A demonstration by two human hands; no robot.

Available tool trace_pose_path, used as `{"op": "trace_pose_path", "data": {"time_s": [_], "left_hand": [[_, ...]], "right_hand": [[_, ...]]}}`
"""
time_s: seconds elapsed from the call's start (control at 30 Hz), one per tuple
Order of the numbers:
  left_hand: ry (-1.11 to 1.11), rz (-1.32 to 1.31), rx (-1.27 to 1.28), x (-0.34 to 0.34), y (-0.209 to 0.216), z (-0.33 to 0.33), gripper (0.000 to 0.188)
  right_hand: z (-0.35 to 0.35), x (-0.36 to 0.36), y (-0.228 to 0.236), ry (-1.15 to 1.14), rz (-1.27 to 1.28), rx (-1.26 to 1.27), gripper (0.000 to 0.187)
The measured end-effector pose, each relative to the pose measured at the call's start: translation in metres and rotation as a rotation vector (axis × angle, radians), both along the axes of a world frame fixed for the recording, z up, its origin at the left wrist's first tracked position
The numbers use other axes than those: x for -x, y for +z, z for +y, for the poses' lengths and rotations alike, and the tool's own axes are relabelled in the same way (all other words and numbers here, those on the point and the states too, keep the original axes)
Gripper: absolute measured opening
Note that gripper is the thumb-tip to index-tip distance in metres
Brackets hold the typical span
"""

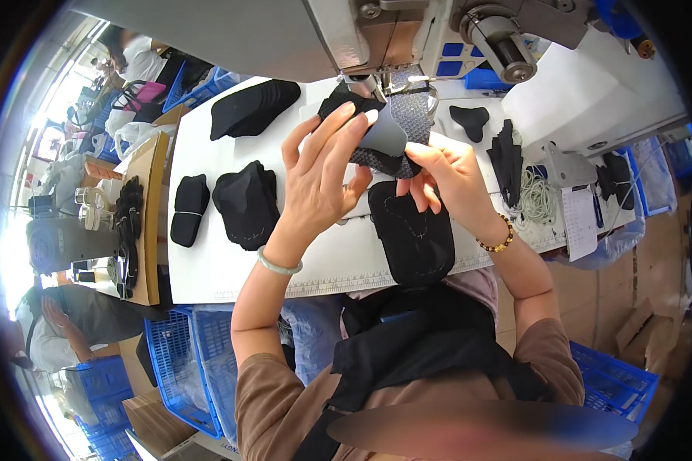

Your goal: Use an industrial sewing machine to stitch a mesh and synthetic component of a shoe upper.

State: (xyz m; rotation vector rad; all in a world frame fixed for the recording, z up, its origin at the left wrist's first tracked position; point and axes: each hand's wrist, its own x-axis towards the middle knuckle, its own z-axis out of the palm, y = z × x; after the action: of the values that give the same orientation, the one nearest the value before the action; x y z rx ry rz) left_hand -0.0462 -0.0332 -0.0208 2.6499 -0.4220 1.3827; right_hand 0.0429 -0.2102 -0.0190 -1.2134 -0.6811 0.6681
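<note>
At the sewing machine's needle area (pixel 380 81) I hold a grey-and-black mesh fabric piece (pixel 417 115) with a smooth grey curved layer (pixel 386 137). It resembles a shoe upper, though its full shape is hidden. My left hand (pixel 323 161) grips its left side, fingers over the black part and thumb beneath. The thumb and forefinger of my right hand (pixel 450 173) pinch its right lower edge. Just below my right hand, a stack of black fabric pieces (pixel 414 238) lies near the table's front edge.
More black stacks (pixel 246 203) and a tied black bundle (pixel 189 211) lie on the white table (pixel 207 280), left. On the right are black strips (pixel 506 161), tangled pale cord (pixel 540 198) and a paper sheet (pixel 580 223). Blue crates (pixel 181 369) stand below; other people work at left.
</note>
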Motion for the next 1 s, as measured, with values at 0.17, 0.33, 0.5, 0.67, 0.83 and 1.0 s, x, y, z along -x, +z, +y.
{"op": "trace_pose_path", "data": {"time_s": [0.17,0.33,0.5,0.67,0.83,1.0], "left_hand": [[-0.043,-0.023,0.106,-0.011,-0.002,0.005,0.082],[-0.019,-0.066,0.102,-0.011,0.005,0.0,0.068],[-0.001,-0.049,-0.102,-0.008,0.014,-0.002,0.045],[-0.097,-0.082,-0.099,-0.013,0.018,-0.007,0.03],[-0.1,-0.1,-0.123,-0.013,0.023,-0.012,0.027],[-0.074,-0.072,-0.139,-0.011,0.028,-0.011,0.027]], "right_hand": [[-0.002,-0.001,0.002,0.019,0.062,-0.016,0.026],[-0.002,0.0,0.004,0.021,0.062,-0.01,0.026],[-0.006,-0.001,0.004,0.005,0.03,-0.016,0.028],[-0.007,-0.008,-0.002,-0.729,-1.114,-0.248,0.011],[-0.015,-0.037,0.007,-0.446,-1.613,-0.122,0.027],[-0.013,-0.054,0.016,-0.261,-1.61,-0.252,0.021]]}}
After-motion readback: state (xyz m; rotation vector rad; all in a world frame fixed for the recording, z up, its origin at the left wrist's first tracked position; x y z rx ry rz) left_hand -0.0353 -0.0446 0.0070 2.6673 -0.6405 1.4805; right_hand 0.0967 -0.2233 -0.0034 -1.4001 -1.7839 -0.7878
